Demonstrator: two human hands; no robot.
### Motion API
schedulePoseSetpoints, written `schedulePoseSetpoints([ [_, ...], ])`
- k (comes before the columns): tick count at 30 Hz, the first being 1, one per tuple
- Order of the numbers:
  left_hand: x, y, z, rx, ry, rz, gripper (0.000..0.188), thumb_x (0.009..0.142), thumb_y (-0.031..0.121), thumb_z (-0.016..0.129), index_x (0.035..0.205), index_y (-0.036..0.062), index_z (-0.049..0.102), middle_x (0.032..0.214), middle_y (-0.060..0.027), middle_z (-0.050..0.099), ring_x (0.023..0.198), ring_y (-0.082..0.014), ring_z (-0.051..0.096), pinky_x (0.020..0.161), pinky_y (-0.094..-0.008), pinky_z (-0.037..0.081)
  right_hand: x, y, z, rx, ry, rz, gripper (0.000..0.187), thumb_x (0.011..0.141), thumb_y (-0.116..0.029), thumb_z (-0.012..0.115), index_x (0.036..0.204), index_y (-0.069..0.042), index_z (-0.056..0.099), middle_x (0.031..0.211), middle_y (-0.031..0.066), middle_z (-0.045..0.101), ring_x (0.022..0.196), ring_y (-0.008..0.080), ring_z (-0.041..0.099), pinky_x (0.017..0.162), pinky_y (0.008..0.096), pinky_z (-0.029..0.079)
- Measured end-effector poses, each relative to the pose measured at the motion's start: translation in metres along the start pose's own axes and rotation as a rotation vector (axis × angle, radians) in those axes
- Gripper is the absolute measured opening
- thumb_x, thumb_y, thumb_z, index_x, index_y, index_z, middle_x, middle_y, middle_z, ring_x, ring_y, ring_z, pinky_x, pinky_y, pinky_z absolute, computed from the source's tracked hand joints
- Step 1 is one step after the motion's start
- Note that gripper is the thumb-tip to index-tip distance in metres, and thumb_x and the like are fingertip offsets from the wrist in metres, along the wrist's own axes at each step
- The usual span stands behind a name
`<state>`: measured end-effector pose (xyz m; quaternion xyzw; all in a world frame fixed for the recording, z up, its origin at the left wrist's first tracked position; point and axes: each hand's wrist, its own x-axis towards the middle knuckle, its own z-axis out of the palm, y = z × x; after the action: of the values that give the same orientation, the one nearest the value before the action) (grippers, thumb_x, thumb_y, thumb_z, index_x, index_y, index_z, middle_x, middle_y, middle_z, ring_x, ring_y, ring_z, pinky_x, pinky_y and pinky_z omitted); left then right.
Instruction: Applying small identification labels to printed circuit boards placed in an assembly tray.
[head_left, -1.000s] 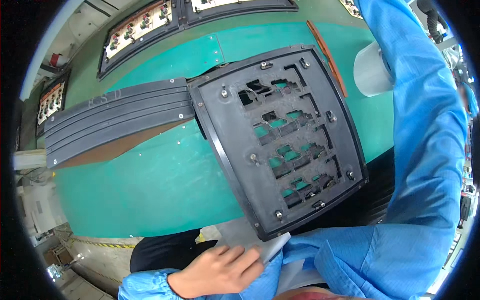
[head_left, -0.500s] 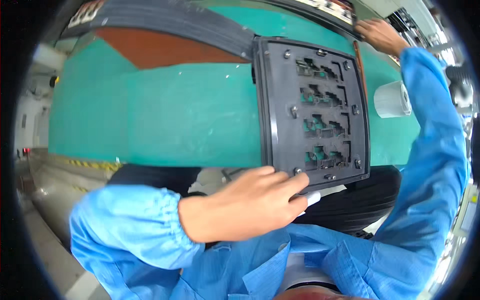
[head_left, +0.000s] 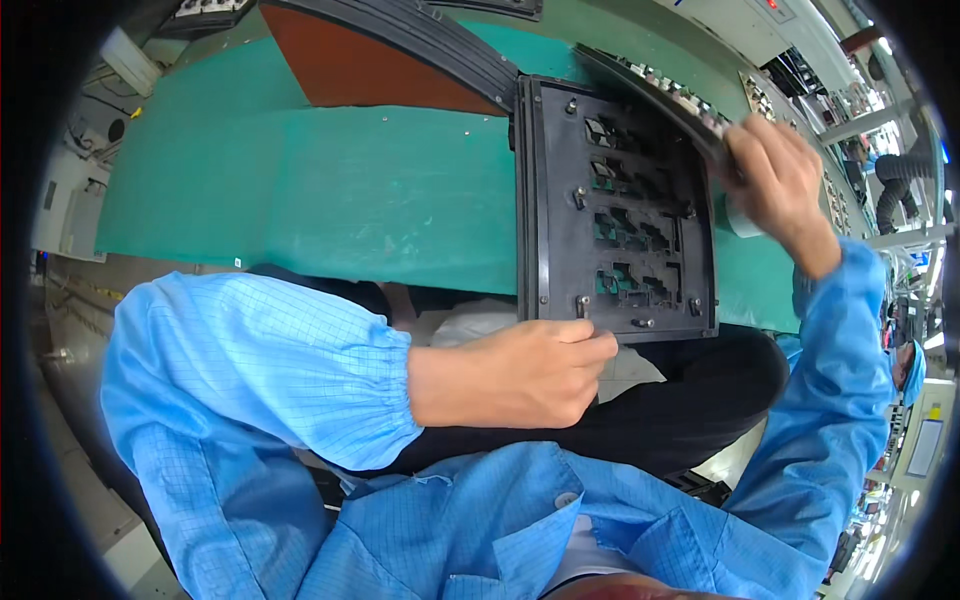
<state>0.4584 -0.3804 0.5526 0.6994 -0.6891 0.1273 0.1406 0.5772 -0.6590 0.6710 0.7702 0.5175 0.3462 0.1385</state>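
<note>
A black fixture plate with rows of irregular cut-outs and small latches lies at the middle right of the green mat. My right hand, slightly blurred, grips the near end of a dark flat tray with small pale and metallic parts along it. That tray is tilted above the fixture's far right part and hides some of it. My left hand is closed at the fixture's near edge, close to a latch. Whatever its fingers might hold is hidden.
The fixture's black-framed lid with a reddish-brown panel stands open to the left. A white roll sits partly hidden behind my right hand. The green mat stretches left. Further boards lie at the far right.
My right hand has brought the dark tray from the far right toward the fixture. My left hand has closed further; the white item by its fingers no longer shows. The view has shifted.
</note>
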Motion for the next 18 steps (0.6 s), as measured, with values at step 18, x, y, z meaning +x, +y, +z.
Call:
schedulePoseSetpoints([
  [18, -0.001, 0.012, -0.046, -0.101, 0.15, 0.117, 0.014, 0.074, 0.016, 0.07, 0.08, 0.0031, 0.066, 0.107, -0.0143, 0.068, 0.085, -0.0231, 0.061, 0.064, -0.0341, 0.05, 0.001, -0.091, -0.009, 0.394, 0.106, 0.222, 0.025, 0.083, -0.024, 0.076, 0.099, -0.007, 0.068, 0.083, 0.0033, 0.064, 0.067, 0.0185, 0.059, 0.057, 0.0349, 0.044],
])
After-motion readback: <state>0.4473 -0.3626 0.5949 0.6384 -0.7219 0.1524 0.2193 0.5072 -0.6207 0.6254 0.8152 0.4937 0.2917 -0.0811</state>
